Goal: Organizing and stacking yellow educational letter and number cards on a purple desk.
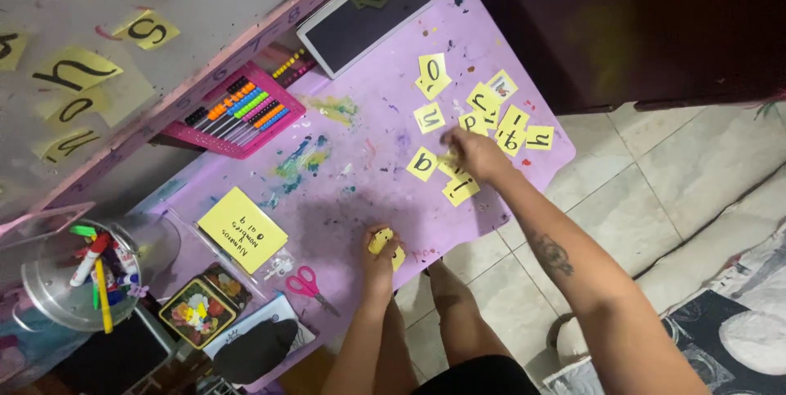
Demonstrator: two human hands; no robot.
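Fingers, right hand (475,153): pinched together on one yellow letter card (449,159), lying among the scattered cards (499,112) at the far right of the purple counter (368,166).
Fingers, left hand (378,252): curled tight round a small stack of yellow cards (383,242) at the counter's near edge.
Grip advice: lift the single card by its corner, so neighbours touching it stay flat.
Watch: card beside it (422,163) lies just next to the fingers; slide clear before raising.
Nearby: pink scissors (306,284) and abacus (244,108), well apart from both hands.
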